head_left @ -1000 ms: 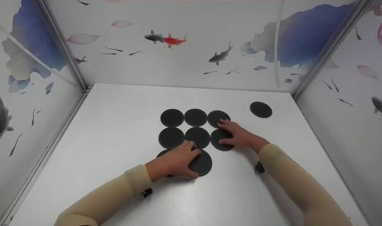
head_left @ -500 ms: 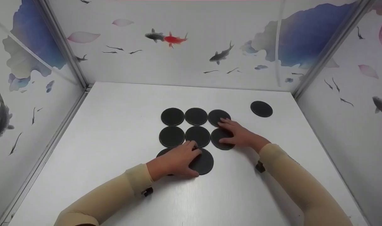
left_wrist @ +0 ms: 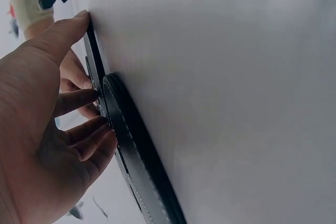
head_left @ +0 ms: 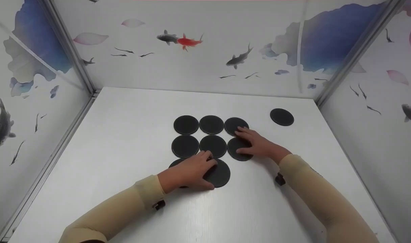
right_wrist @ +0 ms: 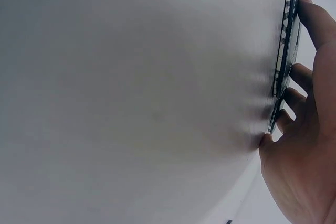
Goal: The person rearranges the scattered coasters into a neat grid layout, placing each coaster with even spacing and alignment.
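Observation:
Several black round coasters, with stitched edges in the left wrist view, lie in touching rows. My left hand (head_left: 190,170) holds the front coaster (head_left: 221,175) across its width, thumb at the near edge and index finger near the far edge. The hand and wrist partly cover another front coaster (head_left: 175,163); other fingertips reach the middle coaster (head_left: 212,143). My right hand (head_left: 259,145) rests its spread fingertips on the right coaster of the middle row (head_left: 235,145) and on the back-right coaster (head_left: 233,124). In the right wrist view, those fingertips touch the coaster edges.
A single coaster (head_left: 282,117) lies apart at the back right of the white table (head_left: 124,135). Printed panels with fish and petals, such as the back wall (head_left: 205,67), enclose the table on three sides.
The front coaster under my left hand has shifted very slightly to the right. Both hands stay almost where they were, and the whole view has drifted a little.

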Demonstrator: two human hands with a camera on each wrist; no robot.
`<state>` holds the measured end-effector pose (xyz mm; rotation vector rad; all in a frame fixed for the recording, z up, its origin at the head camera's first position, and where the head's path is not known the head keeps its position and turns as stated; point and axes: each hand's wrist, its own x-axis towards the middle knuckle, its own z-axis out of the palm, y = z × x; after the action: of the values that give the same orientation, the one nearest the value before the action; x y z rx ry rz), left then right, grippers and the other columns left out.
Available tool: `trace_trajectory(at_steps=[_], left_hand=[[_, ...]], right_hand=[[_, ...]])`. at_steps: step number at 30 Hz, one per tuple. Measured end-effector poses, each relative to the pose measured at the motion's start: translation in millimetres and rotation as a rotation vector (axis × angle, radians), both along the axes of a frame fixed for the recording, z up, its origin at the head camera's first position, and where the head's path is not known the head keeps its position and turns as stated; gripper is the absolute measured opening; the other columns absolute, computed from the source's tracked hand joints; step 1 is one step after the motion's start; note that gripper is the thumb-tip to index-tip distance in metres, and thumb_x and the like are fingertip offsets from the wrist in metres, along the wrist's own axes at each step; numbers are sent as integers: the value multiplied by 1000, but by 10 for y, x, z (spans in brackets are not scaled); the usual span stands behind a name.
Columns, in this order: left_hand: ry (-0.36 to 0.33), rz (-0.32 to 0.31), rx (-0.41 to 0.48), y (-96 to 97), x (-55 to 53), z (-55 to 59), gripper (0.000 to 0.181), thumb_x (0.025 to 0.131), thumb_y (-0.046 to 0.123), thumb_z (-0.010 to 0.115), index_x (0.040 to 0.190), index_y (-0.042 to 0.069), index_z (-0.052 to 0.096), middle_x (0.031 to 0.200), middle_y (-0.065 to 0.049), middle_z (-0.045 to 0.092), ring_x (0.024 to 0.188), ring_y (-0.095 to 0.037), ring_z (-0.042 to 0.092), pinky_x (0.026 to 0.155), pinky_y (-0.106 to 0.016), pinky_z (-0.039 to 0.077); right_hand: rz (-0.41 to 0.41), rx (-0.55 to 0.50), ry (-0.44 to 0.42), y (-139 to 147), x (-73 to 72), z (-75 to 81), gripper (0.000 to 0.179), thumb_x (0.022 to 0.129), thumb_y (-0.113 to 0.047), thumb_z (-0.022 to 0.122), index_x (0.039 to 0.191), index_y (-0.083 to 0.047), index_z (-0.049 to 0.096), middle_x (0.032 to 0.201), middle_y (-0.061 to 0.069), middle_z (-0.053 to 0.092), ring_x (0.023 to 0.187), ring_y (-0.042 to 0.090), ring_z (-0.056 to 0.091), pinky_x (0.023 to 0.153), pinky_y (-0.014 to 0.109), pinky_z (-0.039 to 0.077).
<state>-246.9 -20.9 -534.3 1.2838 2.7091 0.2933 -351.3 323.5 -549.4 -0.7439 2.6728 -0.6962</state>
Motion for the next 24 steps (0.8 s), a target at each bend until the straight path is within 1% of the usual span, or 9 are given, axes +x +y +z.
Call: trace_trajectory(at_steps=[2,6,9,12,15,18,22,24], left_hand=[[7,0,-2,0,-1,-6,83,93,62,83,154,11,61,149,-11,51,131,-25,55,111,-40,53],[-2,-2,3,-5,-10,-18,83,92,62,84,153,11,61,148,-11,51,131,-25,55,111,-40,53],[-21,-3,17,-27,-23,1,84,91,62,86,153,12,61,148,-10,51,131,-25,56,112,-40,52],[-37,9,44,-89,-65,46,83,89,61,88,152,13,63,146,-9,52,129,-24,56,111,-39,53],[-54,32,79,-205,-134,105,82,88,60,90,151,14,64,148,-8,52,130,-23,55,111,-39,53],[-79,53,107,-369,-213,156,82,87,55,94,151,14,64,152,-10,52,135,-26,53,113,-42,51],[-132,101,101,-613,-299,198,88,83,50,97,154,12,62,161,-13,47,148,-31,47,120,-46,47],[-163,134,88,-721,-332,195,92,83,50,97,157,11,59,167,-14,43,155,-33,41,123,-47,43]], right_hand=[[2,-11,-6,-2,5,2,93,102,-55,78,174,-14,37,184,10,18,169,41,10,133,63,17],[1,-18,-6,-6,7,1,92,102,-54,79,174,-14,37,184,9,19,170,40,10,134,63,16],[4,-18,0,-2,5,-6,92,102,-53,79,173,-14,38,184,9,19,170,39,11,133,63,16],[4,-21,-1,0,2,-14,92,101,-53,79,173,-14,38,184,9,19,170,39,11,134,63,16],[4,-24,-8,1,3,-15,91,101,-52,79,173,-14,38,184,8,18,170,38,10,134,62,16],[3,-27,-11,7,5,-10,91,101,-51,80,174,-15,38,184,7,18,170,38,10,134,61,16],[13,-27,-2,11,5,4,90,102,-50,80,173,-14,38,184,8,18,170,39,11,134,62,17],[15,-23,3,13,7,17,90,102,-50,80,173,-14,38,184,9,19,170,39,11,134,62,16]])
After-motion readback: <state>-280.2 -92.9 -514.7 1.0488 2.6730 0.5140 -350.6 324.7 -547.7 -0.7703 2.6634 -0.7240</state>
